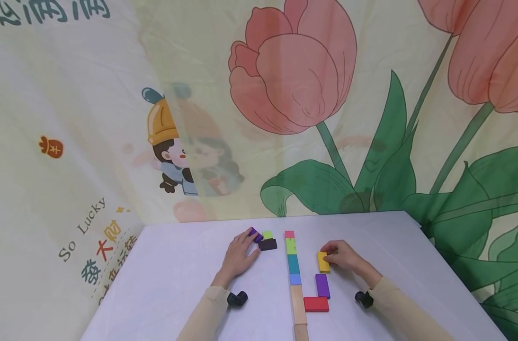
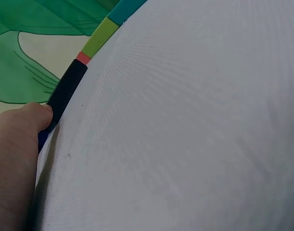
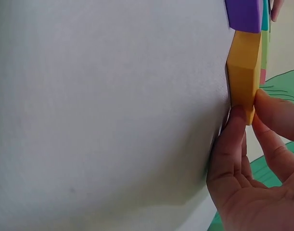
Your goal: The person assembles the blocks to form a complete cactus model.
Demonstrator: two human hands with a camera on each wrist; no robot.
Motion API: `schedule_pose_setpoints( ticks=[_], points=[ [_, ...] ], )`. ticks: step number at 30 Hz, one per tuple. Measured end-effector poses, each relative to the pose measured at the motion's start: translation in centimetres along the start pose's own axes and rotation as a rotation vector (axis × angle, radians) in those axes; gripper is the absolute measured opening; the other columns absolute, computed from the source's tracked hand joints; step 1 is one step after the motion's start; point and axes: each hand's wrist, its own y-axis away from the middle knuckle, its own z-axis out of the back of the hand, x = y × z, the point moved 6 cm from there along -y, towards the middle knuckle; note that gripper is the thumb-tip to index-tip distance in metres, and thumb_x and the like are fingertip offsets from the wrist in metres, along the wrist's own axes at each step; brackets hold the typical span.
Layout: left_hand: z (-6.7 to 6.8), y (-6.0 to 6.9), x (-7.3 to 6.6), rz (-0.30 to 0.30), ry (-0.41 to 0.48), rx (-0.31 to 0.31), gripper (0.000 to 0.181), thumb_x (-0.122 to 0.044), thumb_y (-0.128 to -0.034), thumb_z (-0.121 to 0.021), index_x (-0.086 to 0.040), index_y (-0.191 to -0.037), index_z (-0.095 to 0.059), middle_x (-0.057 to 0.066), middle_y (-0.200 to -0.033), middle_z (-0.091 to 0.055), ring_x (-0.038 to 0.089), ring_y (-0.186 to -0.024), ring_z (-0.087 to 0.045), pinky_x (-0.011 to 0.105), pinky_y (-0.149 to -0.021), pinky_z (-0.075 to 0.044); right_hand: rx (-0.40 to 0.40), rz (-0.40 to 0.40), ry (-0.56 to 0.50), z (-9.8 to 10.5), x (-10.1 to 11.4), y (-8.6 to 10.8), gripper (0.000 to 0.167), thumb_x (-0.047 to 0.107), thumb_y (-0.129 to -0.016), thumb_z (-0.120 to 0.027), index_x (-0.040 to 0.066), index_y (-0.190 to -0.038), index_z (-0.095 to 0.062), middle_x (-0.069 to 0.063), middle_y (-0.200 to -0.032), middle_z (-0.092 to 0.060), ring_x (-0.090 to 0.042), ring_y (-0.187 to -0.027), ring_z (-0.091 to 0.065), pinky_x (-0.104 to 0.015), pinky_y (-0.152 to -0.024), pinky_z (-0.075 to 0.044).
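Note:
My right hand (image 1: 347,258) pinches the far end of a yellow block (image 1: 323,264) between thumb and fingers; the right wrist view shows this grip on the yellow block (image 3: 244,70) close up. Its other end meets or nearly meets a purple block (image 1: 322,285), which adjoins a red block (image 1: 316,304). My left hand (image 1: 239,254) lies low with fingers extended over another purple block (image 1: 254,233). Its thumb is by a black block (image 1: 267,245); in the left wrist view the thumb appears to touch the black block (image 2: 67,91). A small green block (image 1: 267,235) sits behind.
A straight row runs down the middle of the white table (image 1: 169,265): a pink block (image 1: 289,234), a green block (image 1: 290,246), a teal block (image 1: 293,264), a blue block (image 1: 295,279) and wooden blocks (image 1: 299,305). A printed cloth (image 1: 208,71) hangs behind.

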Motion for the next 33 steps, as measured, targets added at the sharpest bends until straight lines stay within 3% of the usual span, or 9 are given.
schedule_pose_setpoints(
  ticks=[15, 33],
  points=[
    [0.2, 0.1, -0.1, -0.008, 0.012, -0.023, 0.054, -0.033, -0.0941, -0.061, -0.008, -0.142, -0.053, 0.016, -0.152, -0.041, 0.039, -0.134, -0.041, 0.058, -0.107, -0.035, -0.008, -0.009, 0.0, -0.8, 0.8, 0.2, 0.017, -0.001, -0.087, -0.07, -0.001, -0.104, -0.068, -0.006, -0.094, -0.063, -0.019, -0.085, -0.056, -0.032, -0.076, -0.056],
    [0.2, 0.0, -0.2, 0.004, 0.017, 0.005, 0.055, -0.034, -0.0946, -0.059, -0.009, -0.142, -0.052, 0.015, -0.153, -0.04, 0.038, -0.136, -0.04, 0.057, -0.108, -0.033, -0.015, 0.037, 0.02, -1.0, 0.5, 0.7, 0.018, 0.001, -0.086, -0.072, 0.001, -0.104, -0.069, -0.003, -0.093, -0.064, -0.017, -0.084, -0.056, -0.033, -0.079, -0.056]
  ],
)
